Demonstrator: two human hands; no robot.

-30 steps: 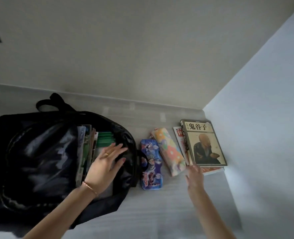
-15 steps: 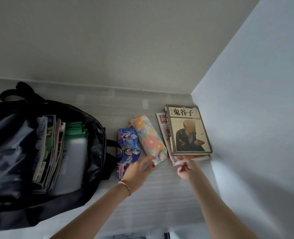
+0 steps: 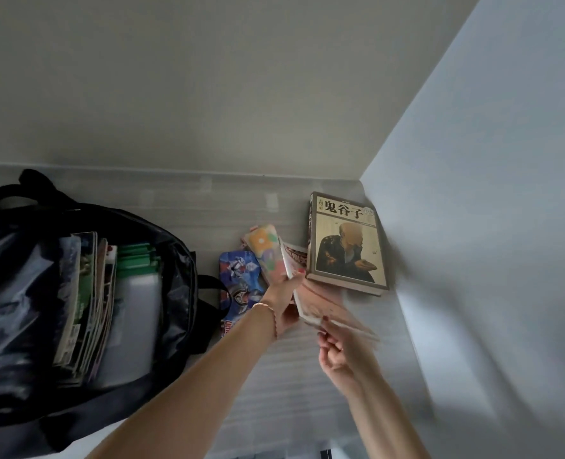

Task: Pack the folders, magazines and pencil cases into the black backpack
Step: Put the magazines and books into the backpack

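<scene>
Both hands are on one magazine (image 3: 311,299) here, near the right end of the bench, close to the corner where the walls meet. The left hand (image 3: 286,298) grips its left edge, fingers curled over the top with red nails showing, and the right hand (image 3: 335,351) pinches its near corner from below; the magazine is tilted up off the bench, blurred, its far end tucked beside and perhaps under the thick book (image 3: 345,243) that lies by the right wall. The black backpack (image 3: 181,279) lies open on the left side of the bench, and it is already well loaded: a row of magazines (image 3: 85,303) stands in it on edge, with green folders (image 3: 136,260) and a pale clear folder (image 3: 135,323) beside them. So the folders look done, and most of the magazines too, I'd say. Left outside: this magazine in hand, and both pencil cases, untouched on the bench between the backpack and the book — the blue one (image 3: 241,279) just beside the backpack's strap, the flowery pastel one (image 3: 266,256) touching it on its right. Whether another magazine hides under the book, I cannot tell. Judging by that, roughly three items remain to go in.
</scene>
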